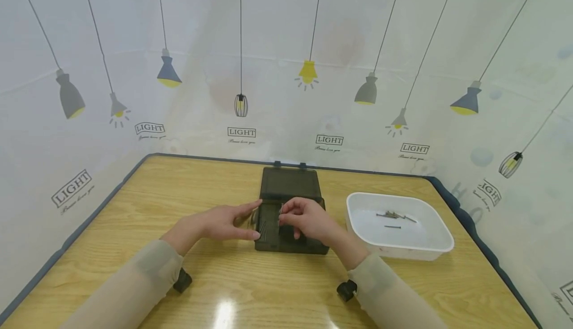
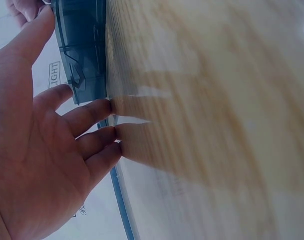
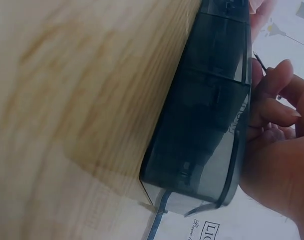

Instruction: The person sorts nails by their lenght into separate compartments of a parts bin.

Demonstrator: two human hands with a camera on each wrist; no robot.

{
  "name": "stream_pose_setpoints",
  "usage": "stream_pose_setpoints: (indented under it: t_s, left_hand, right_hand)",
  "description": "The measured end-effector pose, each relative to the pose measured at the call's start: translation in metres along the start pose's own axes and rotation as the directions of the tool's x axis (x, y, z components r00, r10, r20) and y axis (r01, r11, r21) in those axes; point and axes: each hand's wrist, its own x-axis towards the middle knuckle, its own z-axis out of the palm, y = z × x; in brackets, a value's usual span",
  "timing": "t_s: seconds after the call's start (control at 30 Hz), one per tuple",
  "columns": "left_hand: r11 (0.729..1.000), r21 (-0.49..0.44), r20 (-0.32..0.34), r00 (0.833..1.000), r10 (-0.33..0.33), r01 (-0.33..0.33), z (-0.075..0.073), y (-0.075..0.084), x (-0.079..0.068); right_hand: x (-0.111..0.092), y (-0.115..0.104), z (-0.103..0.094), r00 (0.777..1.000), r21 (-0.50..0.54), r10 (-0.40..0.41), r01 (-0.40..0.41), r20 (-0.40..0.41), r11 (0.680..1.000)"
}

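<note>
A dark translucent plastic box [image 1: 292,243] lies on the table with its lid [image 1: 290,182] folded back. My left hand [image 1: 219,222] spreads its fingers at the box's left side, thumb and index fingertip right at the edge. In the left wrist view the other fingertips of the left hand [image 2: 57,135] reach down to the table. Over the open box, my right hand [image 1: 309,222] pinches a thin screw [image 1: 280,215]. Its pointed end shows beyond the fingers [image 3: 276,80] in the right wrist view. A few more screws [image 1: 263,230] lie in the box's left compartment.
Right of the box stands a white plastic tray [image 1: 400,254] with several loose screws [image 1: 394,215] in it. The wooden table [image 1: 264,289] is bordered at the back and sides by a curtain [image 1: 286,100] printed with lamps.
</note>
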Motion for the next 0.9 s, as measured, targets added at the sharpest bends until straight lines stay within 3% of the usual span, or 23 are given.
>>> stream_pose_setpoints:
  t_s: [0.53,0.7,0.9]
  left_hand:
    - [1.000,0.010,-0.001,1.000,0.004,-0.004,0.001,-0.003,0.002]
    - [1.000,0.002,0.000,1.000,0.007,-0.007,0.001,-0.003,0.002]
    - [1.000,0.015,-0.005,1.000,0.016,-0.016,0.000,-0.002,0.000]
  right_hand:
    - [-0.002,0.005,-0.006,1.000,-0.005,-0.006,0.006,-0.020,1.000]
    - [-0.011,0.004,-0.024,1.000,0.005,-0.006,0.006,-0.025,1.000]
    - [-0.026,0.007,-0.059,0.998,-0.019,0.016,-0.017,-0.066,1.000]
